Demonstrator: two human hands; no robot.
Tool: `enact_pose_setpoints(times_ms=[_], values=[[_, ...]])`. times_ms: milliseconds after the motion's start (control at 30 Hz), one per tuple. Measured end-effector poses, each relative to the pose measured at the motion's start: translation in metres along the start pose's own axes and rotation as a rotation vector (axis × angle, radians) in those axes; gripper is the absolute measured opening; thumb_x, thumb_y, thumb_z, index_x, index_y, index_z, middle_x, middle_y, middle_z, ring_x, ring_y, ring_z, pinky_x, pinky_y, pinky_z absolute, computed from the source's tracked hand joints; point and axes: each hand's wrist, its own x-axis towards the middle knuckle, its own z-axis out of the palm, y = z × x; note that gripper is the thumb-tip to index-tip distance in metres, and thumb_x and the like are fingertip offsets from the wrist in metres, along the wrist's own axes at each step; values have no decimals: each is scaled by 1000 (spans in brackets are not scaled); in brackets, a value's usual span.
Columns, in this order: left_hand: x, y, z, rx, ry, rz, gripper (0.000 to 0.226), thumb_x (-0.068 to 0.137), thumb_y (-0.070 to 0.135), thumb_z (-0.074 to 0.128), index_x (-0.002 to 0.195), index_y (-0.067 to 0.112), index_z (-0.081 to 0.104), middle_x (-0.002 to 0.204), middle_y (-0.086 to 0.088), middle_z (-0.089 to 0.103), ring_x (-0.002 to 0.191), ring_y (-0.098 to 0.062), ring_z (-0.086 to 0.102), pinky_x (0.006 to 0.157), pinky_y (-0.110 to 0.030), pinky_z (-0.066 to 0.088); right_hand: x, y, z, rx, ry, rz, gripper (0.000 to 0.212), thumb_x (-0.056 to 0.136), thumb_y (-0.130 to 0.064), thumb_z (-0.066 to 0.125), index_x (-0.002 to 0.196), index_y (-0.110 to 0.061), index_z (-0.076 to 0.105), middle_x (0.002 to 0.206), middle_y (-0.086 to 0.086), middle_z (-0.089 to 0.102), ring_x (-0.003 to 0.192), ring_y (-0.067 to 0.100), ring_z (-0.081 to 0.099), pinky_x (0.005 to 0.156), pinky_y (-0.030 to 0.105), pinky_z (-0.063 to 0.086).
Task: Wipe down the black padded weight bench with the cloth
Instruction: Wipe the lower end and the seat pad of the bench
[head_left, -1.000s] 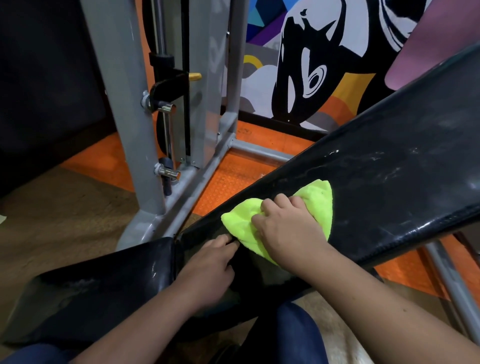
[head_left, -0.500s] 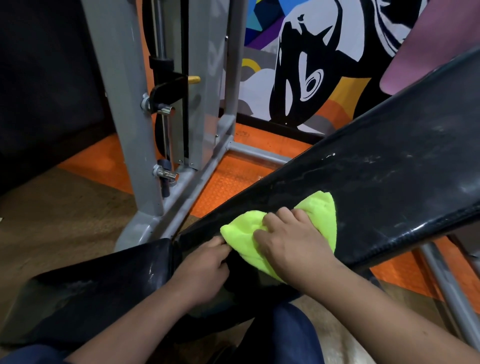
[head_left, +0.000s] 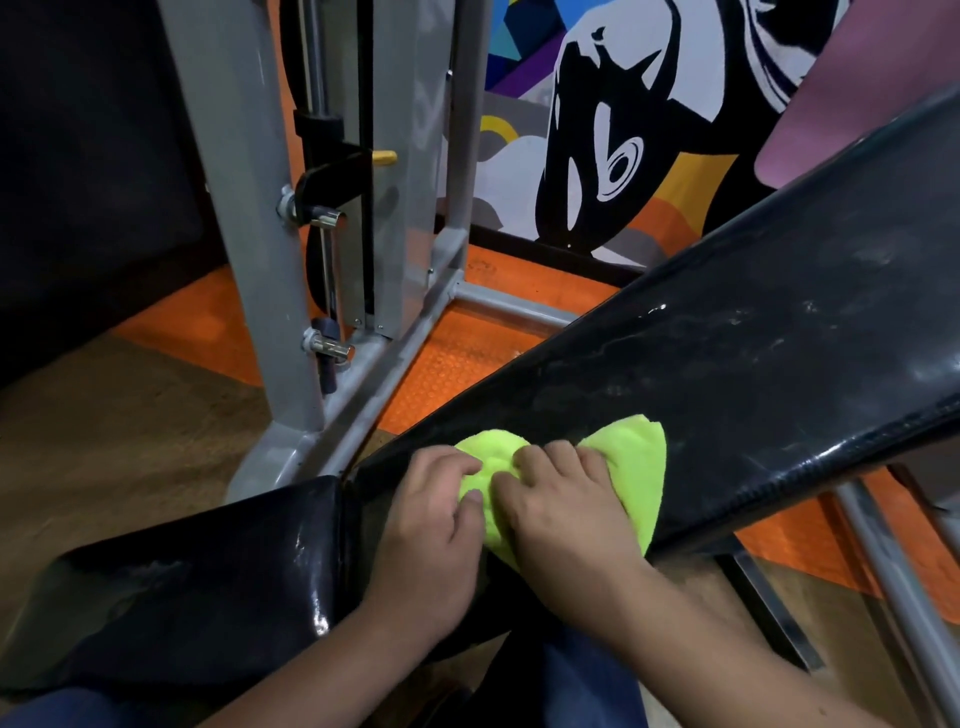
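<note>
The black padded bench has an inclined backrest (head_left: 753, 353) rising to the upper right and a flat seat pad (head_left: 197, 587) at the lower left. Pale smears and scuffs mark the backrest. A bright yellow-green cloth (head_left: 641, 467) lies bunched on the backrest's lower end. My right hand (head_left: 566, 514) sits on the cloth with curled fingers gripping it. My left hand (head_left: 431, 525) is beside it, with fingertips and thumb curled onto the cloth's left lobe. Both hands hide the cloth's middle.
A grey steel machine frame (head_left: 249, 218) with chrome pegs stands just beyond the bench at the left. Orange rubber matting (head_left: 457, 358) covers the floor under it. A painted mural wall (head_left: 613, 130) is behind. The bench's grey support tubes (head_left: 893, 571) run down at the lower right.
My left hand has moved right from the bare pad onto the cloth's left edge. My right hand and the cloth have slid slightly down the backrest.
</note>
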Motion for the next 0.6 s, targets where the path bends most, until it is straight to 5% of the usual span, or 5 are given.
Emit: enact_pose_setpoints(times_ms=[167, 300, 467, 600], values=[[3, 18, 27, -36, -198, -53, 47, 97, 31, 47, 143, 37, 39, 146, 13, 35, 135, -5, 33, 110, -28, 32, 14, 29, -46, 272, 147, 105, 36, 82, -30, 37, 90, -12, 68, 104, 8, 62, 92, 32, 53, 74, 42, 51], [11, 35, 55, 94, -290, -161, 60, 89, 64, 36, 145, 46, 27, 159, 14, 7, 147, -11, -3, 119, -41, 12, 27, 71, -62, 60, 130, 129, 21, 92, -21, 50, 100, -13, 68, 102, 5, 62, 89, 28, 52, 72, 42, 48], [-9, 14, 64, 295, -217, 144, 59, 93, 68, 29, 137, 30, 41, 160, 2, 18, 149, -21, 1, 115, -56, 16, 21, 79, -42, 15, -30, 66, 39, 99, -40, 34, 108, -24, 68, 107, -5, 62, 102, 21, 50, 88, 37, 43], [-14, -12, 52, 89, -229, 235, 57, 91, 65, 42, 134, 27, 40, 161, -1, 14, 149, -20, 7, 113, -58, 23, 18, 78, -34, 10, 22, 49, 34, 101, -38, 40, 104, -22, 69, 107, -4, 64, 106, 22, 52, 92, 36, 43]])
